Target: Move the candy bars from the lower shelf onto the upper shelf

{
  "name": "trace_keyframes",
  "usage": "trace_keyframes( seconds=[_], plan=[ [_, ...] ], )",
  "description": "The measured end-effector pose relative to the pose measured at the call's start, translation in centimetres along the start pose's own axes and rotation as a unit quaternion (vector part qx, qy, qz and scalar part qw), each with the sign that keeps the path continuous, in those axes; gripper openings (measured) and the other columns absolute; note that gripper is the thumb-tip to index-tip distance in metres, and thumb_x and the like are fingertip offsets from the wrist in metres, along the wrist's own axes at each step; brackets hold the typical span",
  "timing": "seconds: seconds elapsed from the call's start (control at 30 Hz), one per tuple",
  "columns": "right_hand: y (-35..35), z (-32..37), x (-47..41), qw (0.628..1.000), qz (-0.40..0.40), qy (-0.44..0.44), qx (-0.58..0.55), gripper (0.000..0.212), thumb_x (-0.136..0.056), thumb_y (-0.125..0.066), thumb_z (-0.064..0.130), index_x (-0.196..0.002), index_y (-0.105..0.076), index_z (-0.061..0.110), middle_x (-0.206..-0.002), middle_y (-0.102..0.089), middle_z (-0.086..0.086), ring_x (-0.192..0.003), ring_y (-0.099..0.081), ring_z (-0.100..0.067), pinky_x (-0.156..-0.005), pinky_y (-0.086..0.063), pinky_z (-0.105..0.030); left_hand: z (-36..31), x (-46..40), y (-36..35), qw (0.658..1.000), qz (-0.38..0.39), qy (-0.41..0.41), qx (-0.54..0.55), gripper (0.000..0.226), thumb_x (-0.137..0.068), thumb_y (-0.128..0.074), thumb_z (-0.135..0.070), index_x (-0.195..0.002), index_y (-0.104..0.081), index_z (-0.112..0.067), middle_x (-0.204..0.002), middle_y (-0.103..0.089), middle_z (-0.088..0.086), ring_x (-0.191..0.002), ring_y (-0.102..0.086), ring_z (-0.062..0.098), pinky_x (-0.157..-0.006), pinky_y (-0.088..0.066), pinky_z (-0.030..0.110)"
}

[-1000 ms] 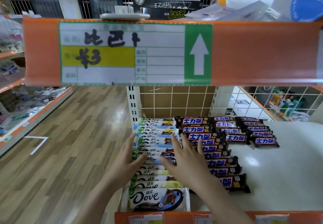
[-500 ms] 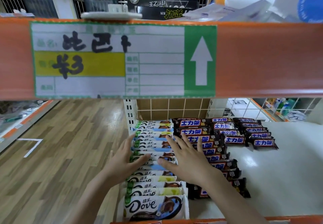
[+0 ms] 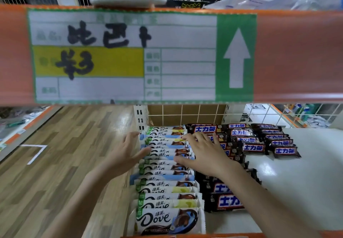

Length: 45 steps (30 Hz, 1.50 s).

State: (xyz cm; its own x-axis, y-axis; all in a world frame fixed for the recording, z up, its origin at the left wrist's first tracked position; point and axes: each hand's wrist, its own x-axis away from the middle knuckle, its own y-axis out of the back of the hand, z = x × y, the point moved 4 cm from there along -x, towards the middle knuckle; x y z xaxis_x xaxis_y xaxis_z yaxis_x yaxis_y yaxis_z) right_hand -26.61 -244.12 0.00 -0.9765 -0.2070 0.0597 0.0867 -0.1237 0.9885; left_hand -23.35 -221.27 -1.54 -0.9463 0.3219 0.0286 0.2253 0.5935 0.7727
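Both hands reach forward and down over the lower shelf (image 3: 306, 182), forearms coming in from the bottom of the view and converging on the row of white Dove bars (image 3: 167, 172). The left hand (image 3: 126, 156) sits at the left edge of that row, palm turned inward, fingers straight and slightly spread, the thumb tip touching the wrapper ends about midway along the row; it grasps nothing. The right hand (image 3: 206, 154) hovers palm down over the seam between the Dove bars and the dark Snickers bars (image 3: 230, 198) beside them, fingers fanned and lightly bent, fingertips resting on or just above the wrappers; whether they pinch a bar cannot be told. The candy bars all lie on the lower shelf, overlapped like shingles in rows running front to back, with two more short Snickers rows (image 3: 274, 141) further right. The upper shelf's orange edge strip (image 3: 297, 55) with its price label (image 3: 122, 55) spans the view above.
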Motion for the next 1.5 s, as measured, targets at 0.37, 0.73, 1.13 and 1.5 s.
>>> trace_keyframes(
  seconds=[0.37,0.73,1.13,1.5],
  plan=[
    [-0.5,1.0,-1.5,0.999,0.030,0.010,-0.028,0.072,-0.082,-0.030,0.076,-0.134,-0.024,0.027,-0.141,-0.035,-0.005,-0.136,-0.022,-0.022,-0.111,0.001,-0.064,-0.6,-2.2,-1.9,0.993,0.025,-0.010,-0.119,0.053,-0.093,-0.033,-0.052,-0.138,-0.023,-0.026,-0.144,-0.026,0.002,-0.130,-0.031,0.019,-0.109,-0.026,0.052],
    [1.1,1.4,-3.0,0.997,-0.067,-0.002,0.036,0.061,-0.093,-0.033,0.060,-0.137,-0.034,0.018,-0.134,-0.044,-0.006,-0.123,-0.043,-0.025,-0.106,-0.031,-0.042,-2.8,-2.8,-0.7,0.983,-0.043,-0.060,-0.168,0.069,-0.085,-0.044,-0.060,-0.139,-0.030,-0.021,-0.148,-0.023,0.000,-0.130,-0.033,0.017,-0.108,-0.034,0.043],
    [-1.1,3.3,-5.8,0.998,-0.010,-0.009,-0.054,0.049,-0.101,-0.029,0.034,-0.141,-0.029,0.006,-0.144,-0.029,-0.017,-0.132,-0.030,-0.030,-0.107,-0.032,-0.039,-2.9,-5.3,-3.0,0.989,-0.033,-0.061,-0.133,0.051,-0.098,-0.034,-0.034,-0.145,-0.025,-0.019,-0.151,-0.023,0.004,-0.140,-0.014,0.019,-0.115,-0.015,0.038],
    [-0.2,3.2,-5.1,0.997,0.008,0.008,-0.070,0.052,-0.100,-0.032,0.041,-0.145,-0.027,0.014,-0.150,-0.022,-0.011,-0.137,-0.023,-0.028,-0.107,-0.032,-0.041,-2.8,-5.2,-2.2,0.990,-0.008,-0.062,-0.129,0.052,-0.093,-0.043,-0.041,-0.141,-0.031,-0.025,-0.149,-0.025,0.000,-0.137,-0.020,0.018,-0.113,-0.024,0.043]
  ],
)
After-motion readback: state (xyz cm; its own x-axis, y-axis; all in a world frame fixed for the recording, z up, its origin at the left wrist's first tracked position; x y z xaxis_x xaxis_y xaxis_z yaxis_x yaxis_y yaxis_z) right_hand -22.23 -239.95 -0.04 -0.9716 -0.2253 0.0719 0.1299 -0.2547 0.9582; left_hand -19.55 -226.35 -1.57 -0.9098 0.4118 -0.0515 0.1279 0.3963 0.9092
